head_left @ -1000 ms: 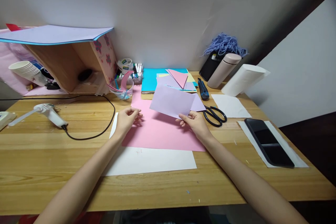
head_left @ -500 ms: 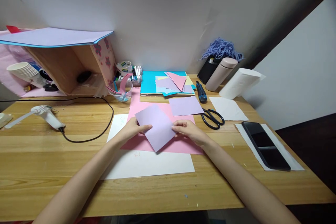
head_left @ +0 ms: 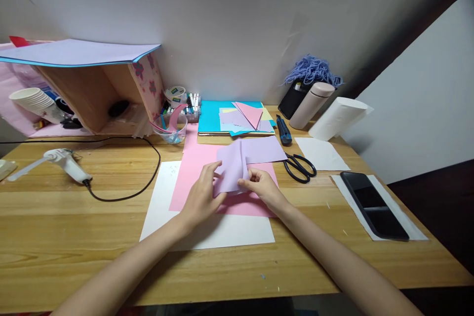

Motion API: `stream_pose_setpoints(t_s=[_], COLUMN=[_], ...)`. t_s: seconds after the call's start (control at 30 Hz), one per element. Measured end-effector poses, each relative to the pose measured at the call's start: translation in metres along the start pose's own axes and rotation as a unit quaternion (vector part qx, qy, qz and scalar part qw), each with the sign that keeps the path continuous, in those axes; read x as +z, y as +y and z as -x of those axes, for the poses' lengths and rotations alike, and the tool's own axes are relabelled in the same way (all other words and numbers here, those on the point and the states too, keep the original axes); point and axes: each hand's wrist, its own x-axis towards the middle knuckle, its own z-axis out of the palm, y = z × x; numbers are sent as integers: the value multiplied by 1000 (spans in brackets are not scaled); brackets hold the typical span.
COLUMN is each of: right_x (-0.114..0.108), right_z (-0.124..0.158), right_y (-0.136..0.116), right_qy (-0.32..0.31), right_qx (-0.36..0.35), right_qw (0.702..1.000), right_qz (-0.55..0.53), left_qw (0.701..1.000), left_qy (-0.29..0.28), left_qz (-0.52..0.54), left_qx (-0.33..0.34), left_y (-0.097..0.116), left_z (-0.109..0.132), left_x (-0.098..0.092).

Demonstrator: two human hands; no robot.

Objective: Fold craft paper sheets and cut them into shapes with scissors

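A lavender sheet of paper (head_left: 230,170) is held up over the pink sheet (head_left: 198,163), bent along its right side so that a ridge stands up. My right hand (head_left: 262,185) pinches its lower right edge between thumb and fingers. At its left edge is my left hand (head_left: 203,192), thumb and fingers spread apart; its fingertips reach the paper, but no firm grip shows. Another lavender piece (head_left: 264,149) lies just behind, partly covered by the bent paper. Under the pink sheet is a white sheet (head_left: 237,232).
Black-handled scissors (head_left: 299,168) and a box cutter (head_left: 284,131) lie to the right, with a phone (head_left: 374,205) farther out. Paper scraps (head_left: 244,117) rest on a blue stack at the back. At left are a glue gun (head_left: 70,164), its cord, and a plastic cup (head_left: 170,131).
The lavender paper was flat and turned cornerwise; now it is bent and rotated. My left hand has let go of its left corner and opened, while my right hand keeps its pinch.
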Motion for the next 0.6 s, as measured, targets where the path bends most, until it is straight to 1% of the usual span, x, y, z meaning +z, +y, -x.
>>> stream_pose_setpoints(t_s=[0.03, 0.1, 0.2, 0.23, 0.27, 0.3, 0.33, 0.4, 0.47, 0.5, 0.57, 0.6], right_x=[-1, -4, -9, -10, -12, -14, -16, -21, -28, -31, -39, -43], right_z=[0, -1, -1, -1, 0, 1, 2, 5, 6, 6, 3, 1], right_y=[0, -1, -5, -6, -7, -9, -11, -16, -20, -22, -23, -21], right_qy=[2, -9, -65, -86, -107, -128, -150, -194, -231, -245, -254, -238], right_qx=[-4, 13, 76, 97, 115, 129, 139, 153, 166, 177, 192, 188], right_qw=[1000, 999, 994, 991, 987, 983, 979, 969, 959, 953, 947, 951], right_qz=[16, 37, 39, 34, 29, 23, 18, 10, 13, 21, 45, 57], left_qw=[1000, 996, 974, 964, 954, 947, 943, 945, 951, 954, 956, 956], left_qy=[14, 74, 193, 219, 229, 222, 196, 105, 4, -37, -92, -108], left_qz=[1, -23, -110, -148, -189, -230, -267, -309, -307, -297, -273, -263], left_qx=[-13, -36, -43, -40, -35, -29, -23, -7, 17, 30, 56, 66], left_y=[0, -1, -1, -1, -1, -2, -4, -10, -18, -22, -27, -28], left_z=[1, 0, -3, -4, -5, -5, -5, -5, -5, -5, -6, -7], left_x=[0, -1, -4, -6, -8, -9, -11, -11, -8, -7, -4, -3])
